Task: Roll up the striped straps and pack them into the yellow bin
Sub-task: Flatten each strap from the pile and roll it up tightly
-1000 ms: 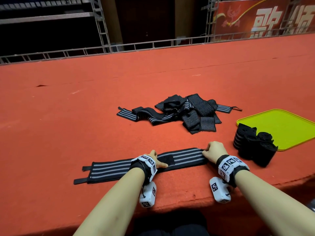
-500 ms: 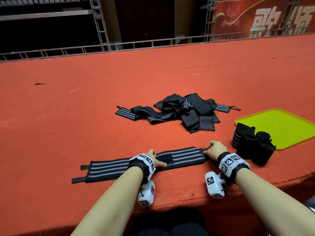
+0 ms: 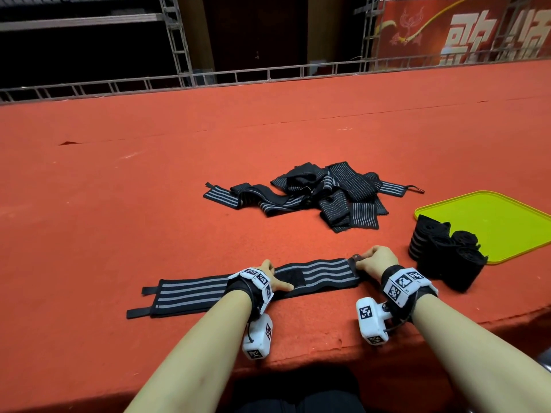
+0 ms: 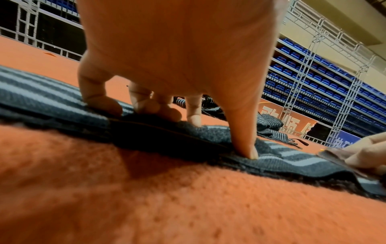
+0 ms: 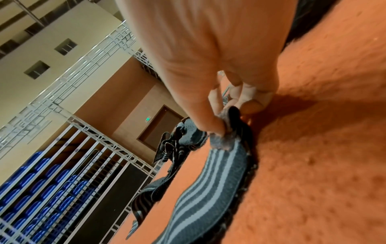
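A black strap with grey stripes (image 3: 196,290) lies flat along the near edge of the red table. My left hand (image 3: 275,280) presses its middle down with fingertips (image 4: 104,105) and thumb spread on the cloth (image 4: 52,97). My right hand (image 3: 374,257) pinches the strap's right end (image 5: 227,130) and curls it over between thumb and fingers. Several rolled straps (image 3: 447,257) stand at the corner of the yellow bin (image 3: 492,222) on the right. A pile of loose striped straps (image 3: 325,195) lies behind, mid-table.
The red carpeted table (image 3: 119,204) stretches far back to a metal railing (image 3: 208,79). Its front edge runs just under my wrists. A red banner (image 3: 465,31) hangs at the back right.
My right hand has curled the strap's right end a little inward. The left hand stays pressed on the strap's middle.
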